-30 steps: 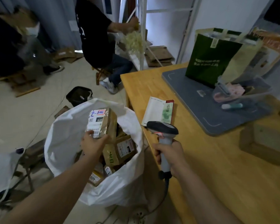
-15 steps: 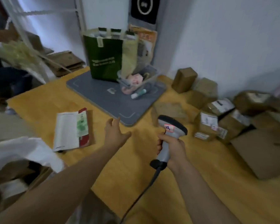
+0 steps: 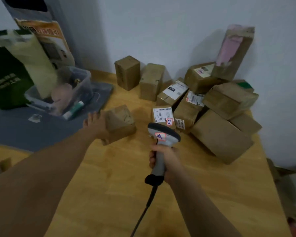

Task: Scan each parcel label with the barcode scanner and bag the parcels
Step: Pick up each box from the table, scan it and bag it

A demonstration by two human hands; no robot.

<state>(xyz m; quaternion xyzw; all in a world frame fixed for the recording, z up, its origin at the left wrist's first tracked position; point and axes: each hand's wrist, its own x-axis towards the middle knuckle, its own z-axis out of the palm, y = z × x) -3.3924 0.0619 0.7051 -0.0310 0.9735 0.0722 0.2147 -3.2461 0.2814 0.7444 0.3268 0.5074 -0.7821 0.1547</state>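
The left hand (image 3: 96, 125) is touching the left side of a small brown parcel (image 3: 121, 121) lying on the wooden table (image 3: 109, 185), blur hiding whether it is clasping; the right hand (image 3: 163, 159) is curling tightly round the barcode scanner (image 3: 164, 134) handle, just beside the parcel heap (image 3: 220, 103) at the wall.

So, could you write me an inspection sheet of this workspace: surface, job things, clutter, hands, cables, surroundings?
Surface: wooden table, grey mat at its left.
Job's things: barcode scanner; one small parcel apart; pile of brown parcels against the wall, some labelled.
Clutter: clear tub and green bag on the mat.
Hands: left hand touches the small parcel's side, grip unclear; right hand holds the scanner's handle.
Cables: scanner cable runs off the bottom edge.
Surroundings: pale wall behind the table.
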